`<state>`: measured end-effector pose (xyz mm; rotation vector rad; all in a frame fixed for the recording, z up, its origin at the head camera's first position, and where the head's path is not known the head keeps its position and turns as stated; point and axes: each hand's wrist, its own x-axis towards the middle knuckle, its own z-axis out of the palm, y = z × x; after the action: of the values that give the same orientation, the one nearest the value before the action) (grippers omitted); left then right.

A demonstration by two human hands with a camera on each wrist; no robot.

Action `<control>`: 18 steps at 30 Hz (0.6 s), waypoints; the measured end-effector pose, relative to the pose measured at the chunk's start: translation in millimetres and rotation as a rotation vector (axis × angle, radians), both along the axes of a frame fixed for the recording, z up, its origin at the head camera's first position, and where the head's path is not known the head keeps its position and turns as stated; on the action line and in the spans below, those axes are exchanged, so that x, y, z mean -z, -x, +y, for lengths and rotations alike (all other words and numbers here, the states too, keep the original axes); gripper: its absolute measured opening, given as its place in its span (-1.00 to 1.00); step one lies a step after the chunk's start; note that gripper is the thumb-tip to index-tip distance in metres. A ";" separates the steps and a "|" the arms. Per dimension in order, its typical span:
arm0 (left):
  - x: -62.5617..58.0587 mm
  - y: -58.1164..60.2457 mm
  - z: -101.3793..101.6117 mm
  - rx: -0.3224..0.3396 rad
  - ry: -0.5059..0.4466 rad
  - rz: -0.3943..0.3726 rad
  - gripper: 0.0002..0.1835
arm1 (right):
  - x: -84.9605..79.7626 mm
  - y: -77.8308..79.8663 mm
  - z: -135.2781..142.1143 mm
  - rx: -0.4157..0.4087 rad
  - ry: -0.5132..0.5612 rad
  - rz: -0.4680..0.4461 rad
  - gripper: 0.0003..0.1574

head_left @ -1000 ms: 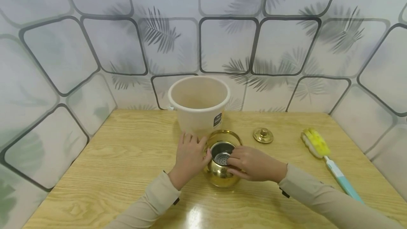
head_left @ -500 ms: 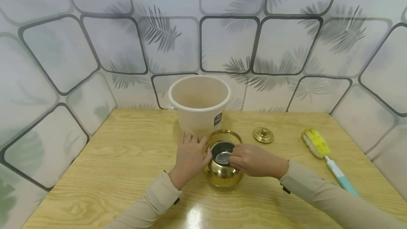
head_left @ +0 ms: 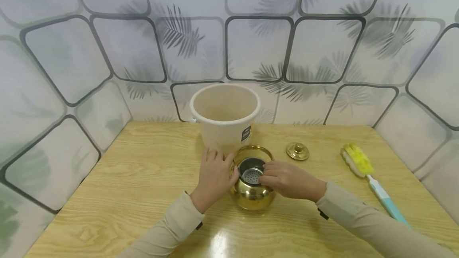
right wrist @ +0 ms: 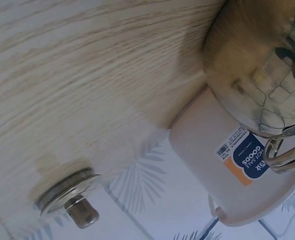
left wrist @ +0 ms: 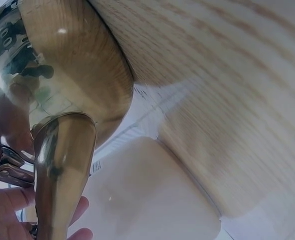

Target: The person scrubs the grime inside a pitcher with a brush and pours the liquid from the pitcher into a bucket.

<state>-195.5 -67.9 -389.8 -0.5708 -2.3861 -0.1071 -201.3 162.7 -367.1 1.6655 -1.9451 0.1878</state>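
A shiny gold teapot stands upright on the wooden table, its lid off and its hoop handle behind the opening. In its mouth sits a perforated metal strainer. My left hand grips the pot at its left side; the left wrist view has the fingers around the spout. At the right of the opening, my right hand pinches the strainer's rim, the fingertips partly hidden inside. The gold lid lies knob up to the right, also seen as the lid in the right wrist view.
Close behind the teapot stands a cream bucket with a label. On the right lies a brush with a yellow and white head and a white and teal handle. Patterned walls border the table at the back and sides.
My right hand's fingers have drawn together and shifted slightly up along the strainer's rim. The strainer appears a little higher in the opening. My left hand and the teapot stay in place.
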 end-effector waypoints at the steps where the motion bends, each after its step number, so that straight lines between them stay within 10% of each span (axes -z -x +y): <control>1: -0.2 -0.3 0.1 -0.002 0.002 0.000 -0.69 | 0.6 0.2 0.6 -0.006 0.007 0.005 -0.90; 18: -2.0 -1.4 1.8 -0.016 0.007 -0.033 -0.67 | -8.1 -0.6 2.3 -0.025 0.074 0.072 -0.91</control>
<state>-194.1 -66.1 -387.8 -0.5568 -2.4239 -0.1020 -200.7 165.1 -359.0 1.6264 -1.8431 0.2043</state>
